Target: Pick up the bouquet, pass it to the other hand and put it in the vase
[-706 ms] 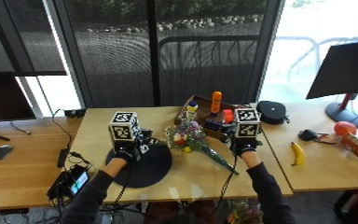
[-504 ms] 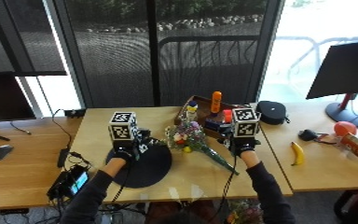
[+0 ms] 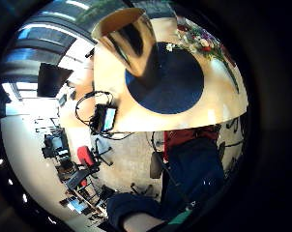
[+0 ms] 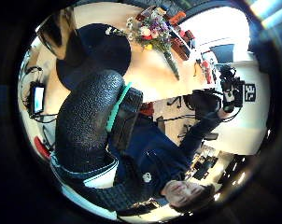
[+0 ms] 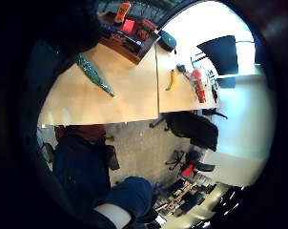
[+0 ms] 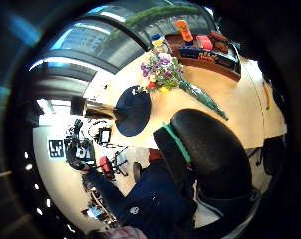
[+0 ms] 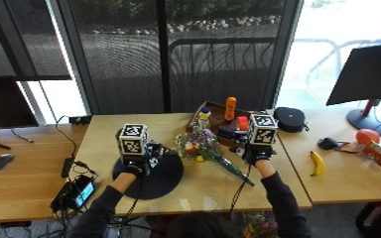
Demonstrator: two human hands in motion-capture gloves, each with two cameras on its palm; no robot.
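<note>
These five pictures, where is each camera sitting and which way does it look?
Outside view: above and behind the person, looking down at the table, bouquet, left hand and right hand.
Left little finger side: looks out from the left palm at the vase on the round black mat; own legs show.
Left thumb side: faces the bouquet; own thumb fills the middle.
Right little finger side: faces the bouquet's stems; own legs show.
Right thumb side: faces bouquet and mat; own thumb shows.
Four views share the bouquet.

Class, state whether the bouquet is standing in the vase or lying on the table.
Lying on the table: the bouquet rests flat beside the round black mat.
</note>
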